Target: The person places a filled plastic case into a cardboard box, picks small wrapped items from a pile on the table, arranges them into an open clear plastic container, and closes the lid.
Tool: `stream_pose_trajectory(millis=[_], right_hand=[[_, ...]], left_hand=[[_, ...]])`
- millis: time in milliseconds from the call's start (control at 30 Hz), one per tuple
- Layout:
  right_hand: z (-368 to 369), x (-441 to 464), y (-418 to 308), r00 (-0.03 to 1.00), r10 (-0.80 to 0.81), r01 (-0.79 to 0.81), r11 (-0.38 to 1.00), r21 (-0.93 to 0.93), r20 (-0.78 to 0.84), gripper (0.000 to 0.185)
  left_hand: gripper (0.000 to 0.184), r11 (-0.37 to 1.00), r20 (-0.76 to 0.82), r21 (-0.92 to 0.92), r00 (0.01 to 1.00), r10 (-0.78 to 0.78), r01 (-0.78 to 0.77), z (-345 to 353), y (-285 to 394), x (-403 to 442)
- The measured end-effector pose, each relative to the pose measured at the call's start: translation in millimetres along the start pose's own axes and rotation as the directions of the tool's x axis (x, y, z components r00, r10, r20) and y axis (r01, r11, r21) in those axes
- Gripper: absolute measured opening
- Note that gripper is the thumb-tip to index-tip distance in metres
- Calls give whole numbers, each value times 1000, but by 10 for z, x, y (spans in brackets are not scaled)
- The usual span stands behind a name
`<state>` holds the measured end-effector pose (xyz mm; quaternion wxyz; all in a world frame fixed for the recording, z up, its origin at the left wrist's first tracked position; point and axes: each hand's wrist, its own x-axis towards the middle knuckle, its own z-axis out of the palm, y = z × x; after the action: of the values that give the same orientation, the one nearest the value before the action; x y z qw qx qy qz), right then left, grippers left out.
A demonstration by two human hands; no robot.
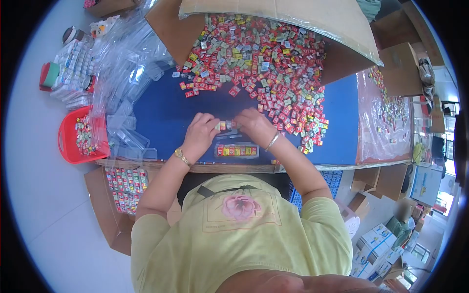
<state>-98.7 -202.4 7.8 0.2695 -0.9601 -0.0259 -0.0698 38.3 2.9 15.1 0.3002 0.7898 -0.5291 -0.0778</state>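
Note:
My left hand [201,130] and my right hand [253,126] meet over the blue table, fingers closed on opposite ends of a short row of small colourful boxes [225,125]. The fingers partly cover the row. Just below it lies an empty-looking clear plastic piece [227,134], partly hidden by the hands. Closer to the table's front edge, a clear plastic case [237,150] holds a row of red, yellow and green boxes. A large heap of similar loose boxes [273,68] spreads beyond my hands and to the right.
A tipped cardboard box [288,12] stands over the heap. Clear plastic cases [129,127] pile up on the left, beside a red basket [66,141] with small boxes. An open carton [105,215] with packed boxes sits below left. A person [401,227] is at the far right.

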Motion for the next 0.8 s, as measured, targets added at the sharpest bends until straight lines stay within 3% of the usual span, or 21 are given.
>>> stream_pose_trajectory(millis=[133, 267, 367, 567, 667, 700, 800], right_hand=[[124, -136, -96, 998, 64, -64, 998, 10, 14, 37], [164, -213, -41, 989, 115, -102, 985, 136, -93, 28], [171, -219, 1, 990, 55, -50, 998, 39, -131, 20], [184, -195, -107, 975, 47, -43, 999, 24, -215, 10], [269, -99, -146, 987, -17, 34, 994, 105, -161, 11], [275, -71, -147, 986, -14, 32, 994, 106, -163, 11], [258, 24, -149, 999, -41, 42, 999, -21, 34, 21]], left_hand=[[28, 997, 33, -19, 997, -69, 69, 115, -33, -250], [24, 974, -95, -163, 980, -172, 156, 146, -74, -323], [18, 1000, -144, -1, 990, -4, 4, 134, -136, -310], [13, 1000, -152, -16, 988, 1, -3, 138, -167, -309], [13, 999, -165, -19, 986, 24, -28, 70, -124, -301], [13, 997, -103, -2, 992, 80, -80, 65, -140, -260], [15, 983, 20, 27, 983, 182, -183, 40, -176, -212]])
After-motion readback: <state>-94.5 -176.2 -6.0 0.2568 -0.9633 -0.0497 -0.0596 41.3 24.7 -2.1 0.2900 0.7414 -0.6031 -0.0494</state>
